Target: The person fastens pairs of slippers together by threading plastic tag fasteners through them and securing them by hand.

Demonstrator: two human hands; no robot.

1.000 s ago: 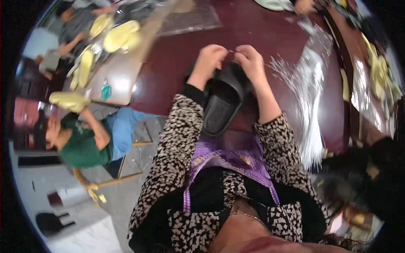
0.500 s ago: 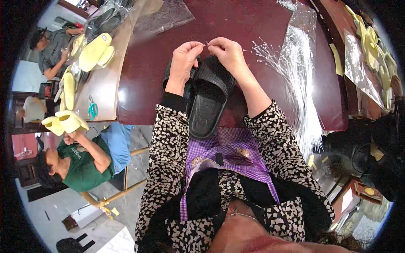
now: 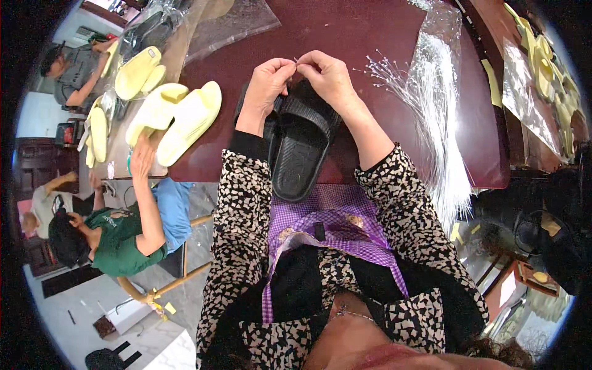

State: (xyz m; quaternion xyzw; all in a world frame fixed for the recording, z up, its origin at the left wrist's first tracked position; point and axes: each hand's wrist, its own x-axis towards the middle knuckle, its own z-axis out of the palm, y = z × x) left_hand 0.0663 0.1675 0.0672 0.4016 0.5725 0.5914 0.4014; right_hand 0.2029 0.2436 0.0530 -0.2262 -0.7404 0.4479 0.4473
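A pair of black slide sandals (image 3: 300,161) lies on the dark red table in front of me, one partly behind the other. Over their far ends my left hand (image 3: 267,86) and my right hand (image 3: 330,80) meet, thumbs and forefingers pinched closed. Whatever sits between the fingertips is too small to make out. My wrists cover part of the sandals. To the right of my right hand lies a bundle of thin white plastic strands (image 3: 439,111), partly in a clear bag, with small knobs at the loose ends.
Pale yellow slides (image 3: 190,123) sit on the table's left side, with a co-worker's hand (image 3: 142,157) beside them. Further back are bagged yellow slides (image 3: 138,73) and a clear plastic bag (image 3: 237,24). More yellow slides (image 3: 546,68) lie at the far right.
The co-worker in green has put the yellow slides, formerly held up, down on the table at my left. My hands keep their pinch, shifted slightly left and away.
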